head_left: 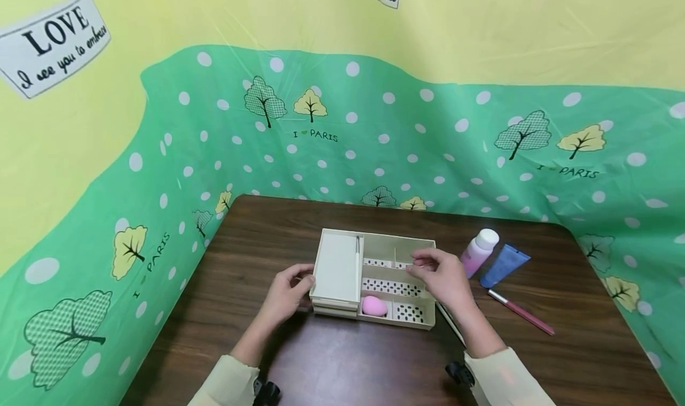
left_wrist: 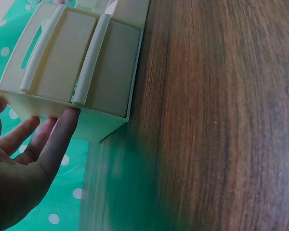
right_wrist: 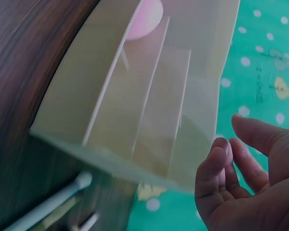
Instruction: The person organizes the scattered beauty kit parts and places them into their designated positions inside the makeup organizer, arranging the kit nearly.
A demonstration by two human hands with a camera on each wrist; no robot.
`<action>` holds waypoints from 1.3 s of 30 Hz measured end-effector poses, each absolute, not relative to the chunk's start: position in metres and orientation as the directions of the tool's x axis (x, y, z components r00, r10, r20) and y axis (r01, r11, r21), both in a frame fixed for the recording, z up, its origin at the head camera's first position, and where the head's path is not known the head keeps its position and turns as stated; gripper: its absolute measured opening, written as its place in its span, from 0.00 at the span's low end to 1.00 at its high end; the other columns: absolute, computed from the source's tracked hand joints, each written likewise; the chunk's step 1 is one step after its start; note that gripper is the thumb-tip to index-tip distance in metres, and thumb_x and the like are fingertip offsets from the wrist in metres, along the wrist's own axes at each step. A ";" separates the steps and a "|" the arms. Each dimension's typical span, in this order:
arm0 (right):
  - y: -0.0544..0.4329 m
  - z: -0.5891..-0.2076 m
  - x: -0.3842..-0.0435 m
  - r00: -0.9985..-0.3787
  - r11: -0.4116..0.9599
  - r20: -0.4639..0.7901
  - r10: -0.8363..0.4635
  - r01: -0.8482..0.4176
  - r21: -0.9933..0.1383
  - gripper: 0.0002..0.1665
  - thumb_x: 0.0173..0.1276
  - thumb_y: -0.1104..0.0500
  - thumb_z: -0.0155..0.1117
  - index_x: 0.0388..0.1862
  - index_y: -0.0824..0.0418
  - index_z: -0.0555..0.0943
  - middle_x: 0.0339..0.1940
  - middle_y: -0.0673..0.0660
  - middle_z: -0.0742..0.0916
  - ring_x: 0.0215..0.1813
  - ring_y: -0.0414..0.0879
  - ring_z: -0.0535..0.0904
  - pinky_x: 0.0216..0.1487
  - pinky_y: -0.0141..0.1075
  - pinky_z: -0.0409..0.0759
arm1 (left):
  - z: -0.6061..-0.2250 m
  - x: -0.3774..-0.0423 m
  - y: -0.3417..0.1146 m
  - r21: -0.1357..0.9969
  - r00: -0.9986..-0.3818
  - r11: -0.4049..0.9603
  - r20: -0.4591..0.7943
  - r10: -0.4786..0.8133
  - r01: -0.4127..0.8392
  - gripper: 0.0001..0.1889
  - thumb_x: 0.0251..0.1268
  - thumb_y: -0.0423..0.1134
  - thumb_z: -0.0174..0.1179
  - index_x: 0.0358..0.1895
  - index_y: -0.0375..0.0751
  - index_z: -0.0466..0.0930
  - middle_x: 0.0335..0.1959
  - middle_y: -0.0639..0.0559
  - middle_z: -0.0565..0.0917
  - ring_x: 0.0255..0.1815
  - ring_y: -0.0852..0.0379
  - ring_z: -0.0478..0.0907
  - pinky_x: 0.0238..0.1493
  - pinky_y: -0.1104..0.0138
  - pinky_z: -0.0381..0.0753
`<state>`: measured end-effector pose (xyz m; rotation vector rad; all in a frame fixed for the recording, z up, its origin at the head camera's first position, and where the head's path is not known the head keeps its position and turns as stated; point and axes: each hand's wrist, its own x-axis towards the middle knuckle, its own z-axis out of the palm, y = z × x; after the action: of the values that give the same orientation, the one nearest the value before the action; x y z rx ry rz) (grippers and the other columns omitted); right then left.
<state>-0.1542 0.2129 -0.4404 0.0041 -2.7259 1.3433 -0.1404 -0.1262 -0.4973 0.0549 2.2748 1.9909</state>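
A cream storage box (head_left: 336,266) stands on the table, with a flat lid over its left part and divided compartments on the right. A pink egg-shaped sponge (head_left: 374,306) lies in the front compartment. Against the box's left side rest the fingers of my left hand (head_left: 289,290); the left wrist view shows their tips on the side wall below two drawer fronts (left_wrist: 106,62). My right hand (head_left: 441,275) hovers over the back right compartments, fingers loosely bent. Nothing shows between its thumb and fingers in the right wrist view. A thin stick (head_left: 357,244) stands in the box beside the lid.
Right of the box are a pink bottle (head_left: 478,254) with a white cap, a blue tube (head_left: 503,266) and a pink-and-white pen-like stick (head_left: 521,312). Another slim stick (head_left: 451,323) lies along the box's right side, partly behind my right arm. A patterned curtain (head_left: 342,126) surrounds the table.
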 end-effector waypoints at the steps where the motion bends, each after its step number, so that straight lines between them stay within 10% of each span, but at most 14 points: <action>1: 0.218 -0.442 -0.154 -0.994 0.615 0.097 0.047 -0.047 -0.787 0.17 0.62 0.61 0.76 0.49 0.66 0.87 0.38 0.59 0.90 0.37 0.45 0.84 0.32 0.27 0.83 | -0.498 -0.140 -0.126 0.990 -0.993 0.131 -0.063 0.103 -0.049 0.16 0.72 0.31 0.60 0.60 0.32 0.81 0.41 0.40 0.81 0.36 0.57 0.79 0.30 0.47 0.93; 26: 0.303 -0.481 -0.126 -0.977 0.788 0.056 0.207 0.132 -0.601 0.16 0.62 0.57 0.76 0.47 0.62 0.89 0.36 0.56 0.91 0.32 0.32 0.80 0.33 0.30 0.77 | -0.497 -0.147 -0.129 0.991 -0.992 0.129 -0.059 0.115 -0.044 0.16 0.71 0.30 0.60 0.60 0.33 0.81 0.40 0.40 0.81 0.35 0.57 0.80 0.29 0.50 0.93; 39: 0.329 -0.501 -0.121 -0.976 0.817 -0.001 0.218 0.183 -0.547 0.17 0.61 0.55 0.77 0.44 0.64 0.88 0.33 0.55 0.90 0.35 0.44 0.82 0.35 0.38 0.76 | -0.498 -0.147 -0.128 0.991 -0.992 0.129 -0.061 0.114 -0.046 0.16 0.72 0.31 0.59 0.60 0.32 0.81 0.41 0.41 0.81 0.36 0.57 0.80 0.28 0.55 0.93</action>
<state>-0.1214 0.3291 -0.5012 -0.3239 -2.9360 0.8741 -0.1467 -0.1285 -0.4978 0.0691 2.2660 1.9950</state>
